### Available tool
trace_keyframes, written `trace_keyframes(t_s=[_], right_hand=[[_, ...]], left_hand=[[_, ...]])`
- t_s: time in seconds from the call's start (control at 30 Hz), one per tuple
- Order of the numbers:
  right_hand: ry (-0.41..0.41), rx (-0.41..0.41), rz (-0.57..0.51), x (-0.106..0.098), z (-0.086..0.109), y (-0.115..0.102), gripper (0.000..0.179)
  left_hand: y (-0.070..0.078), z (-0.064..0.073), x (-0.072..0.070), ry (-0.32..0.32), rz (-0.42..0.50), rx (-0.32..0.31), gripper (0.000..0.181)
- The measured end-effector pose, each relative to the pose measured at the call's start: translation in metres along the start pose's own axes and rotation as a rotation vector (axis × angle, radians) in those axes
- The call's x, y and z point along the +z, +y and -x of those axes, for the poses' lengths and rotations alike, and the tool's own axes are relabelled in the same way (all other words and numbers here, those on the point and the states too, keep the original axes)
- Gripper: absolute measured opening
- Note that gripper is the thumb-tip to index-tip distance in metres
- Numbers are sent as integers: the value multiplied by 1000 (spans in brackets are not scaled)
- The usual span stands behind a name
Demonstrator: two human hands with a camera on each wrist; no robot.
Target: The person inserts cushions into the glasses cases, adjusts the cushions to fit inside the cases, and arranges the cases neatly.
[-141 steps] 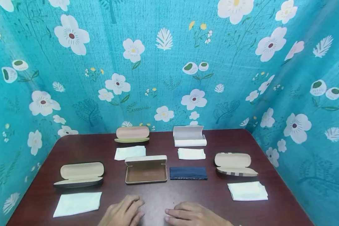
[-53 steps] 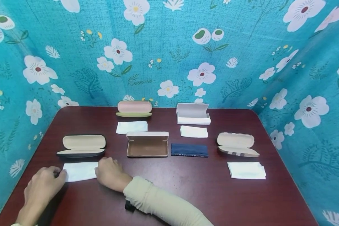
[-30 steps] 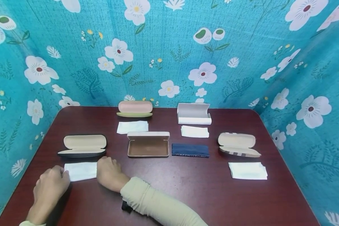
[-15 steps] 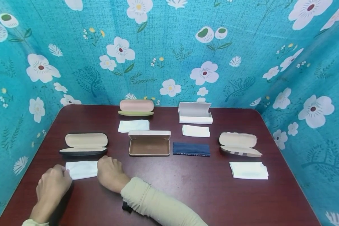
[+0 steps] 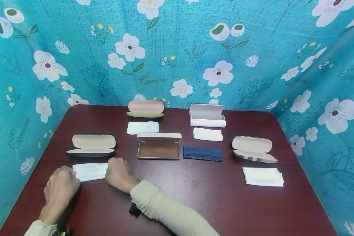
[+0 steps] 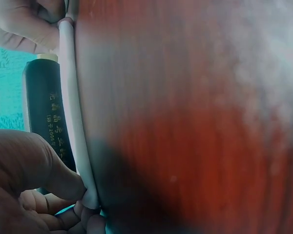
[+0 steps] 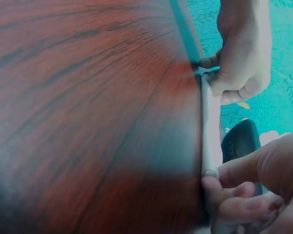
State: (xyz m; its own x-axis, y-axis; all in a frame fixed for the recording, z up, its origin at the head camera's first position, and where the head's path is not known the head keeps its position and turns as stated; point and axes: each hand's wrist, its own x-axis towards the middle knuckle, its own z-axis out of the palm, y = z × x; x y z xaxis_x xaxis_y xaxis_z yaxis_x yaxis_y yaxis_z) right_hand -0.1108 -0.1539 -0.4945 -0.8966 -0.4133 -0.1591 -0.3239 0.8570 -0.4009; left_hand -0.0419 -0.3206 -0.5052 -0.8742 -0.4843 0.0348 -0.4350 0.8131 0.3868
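Note:
A folded white cloth (image 5: 89, 171) lies at the table's left, just in front of an open black glasses case (image 5: 92, 146). My left hand (image 5: 61, 186) pinches its left end, thumb against the edge, as the left wrist view shows close up. At the other end my right hand (image 5: 119, 173) pinches the cloth between thumb and curled fingers. Between both hands the near edge forms a straight, rounded fold in the right wrist view. The cloth's corners are hidden by the fingers.
Further open cases stand around: brown (image 5: 159, 150), green and pink (image 5: 145, 109), white (image 5: 207, 116), and checked (image 5: 253, 149). White cloths (image 5: 143, 127) and a navy cloth (image 5: 202, 153) lie near them. A flowered curtain (image 5: 177, 49) borders the table (image 5: 194, 203).
Both hands have come from the table's front middle to the left white cloth and taken its ends. It looks narrower and closer to the black case. Over the last second, the hands barely moved.

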Motion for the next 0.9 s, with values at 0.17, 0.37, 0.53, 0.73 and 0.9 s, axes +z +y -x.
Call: trace_keyframes(t_s=[0.17,0.37,0.53,0.73,0.9], right_hand=[[6,1,-75,0,-2,5,47],[14,1,-154,2,2,9,52],[53,-43,-196,-4,5,13,41],[83,-67,-235,-18,8,17,19],[70,-88,-316,-30,12,17,15]], left_hand=[[-1,1,2,47,62,52,14],[-1,5,0,49,98,53,12],[2,6,-9,95,136,70,12],[11,3,-24,81,188,55,15],[17,6,-40,43,186,-3,21]])
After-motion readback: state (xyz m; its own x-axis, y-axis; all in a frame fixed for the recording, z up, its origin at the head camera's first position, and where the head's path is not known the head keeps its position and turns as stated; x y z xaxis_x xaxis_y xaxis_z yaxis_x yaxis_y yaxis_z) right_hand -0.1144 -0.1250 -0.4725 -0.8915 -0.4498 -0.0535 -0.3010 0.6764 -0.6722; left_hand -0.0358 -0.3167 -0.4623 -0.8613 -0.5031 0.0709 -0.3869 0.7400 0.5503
